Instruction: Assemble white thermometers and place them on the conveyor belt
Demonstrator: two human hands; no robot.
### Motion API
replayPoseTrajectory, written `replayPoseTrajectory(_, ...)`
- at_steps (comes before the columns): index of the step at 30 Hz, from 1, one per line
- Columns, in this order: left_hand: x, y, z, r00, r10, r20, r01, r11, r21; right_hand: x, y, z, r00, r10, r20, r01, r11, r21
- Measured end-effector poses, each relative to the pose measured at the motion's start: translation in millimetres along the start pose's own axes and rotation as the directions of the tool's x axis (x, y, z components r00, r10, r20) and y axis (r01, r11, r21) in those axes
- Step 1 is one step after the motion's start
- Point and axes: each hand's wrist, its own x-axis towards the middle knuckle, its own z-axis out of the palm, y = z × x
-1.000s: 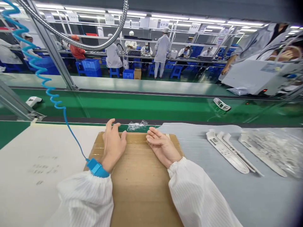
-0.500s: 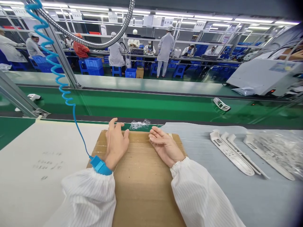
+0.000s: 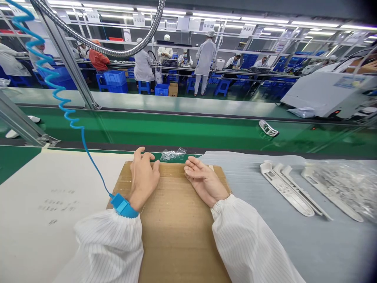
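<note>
My left hand [image 3: 144, 175] rests over the upper left part of a brown cardboard sheet [image 3: 176, 232], fingers apart and nothing in them. A blue wrist strap [image 3: 125, 206] with a coiled blue cord [image 3: 66, 112] circles that wrist. Across the cardboard, my right hand [image 3: 204, 179] lies on its side near the upper right corner, palm turned inward, fingers loosely stretched and holding nothing. Beyond the fingertips, small clear plastic bags [image 3: 173, 153] lie at the far edge of the cardboard.
White plastic shells [image 3: 287, 190] and a clear bag of small parts [image 3: 343, 186] lie on grey foam at right. A green conveyor belt [image 3: 176, 131] crosses ahead, carrying a white part [image 3: 268, 128]. A metal post [image 3: 63, 55] rises at left; co-workers sit beyond.
Both hands hold almost the same pose over the cardboard. The white parts on the belt have shifted left, and the coiled cord has swung left. The view has turned very slightly.
</note>
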Motion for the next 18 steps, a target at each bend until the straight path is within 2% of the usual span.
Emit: replayPoseTrajectory(18, 0.2, -0.3, 1.3, 1.0, 0.01, -0.008, -0.01, 1.0, -0.025, 4.4, 2.5, -4.7, 1.0, -0.002, 0.024, 0.002, 1.0, -0.003)
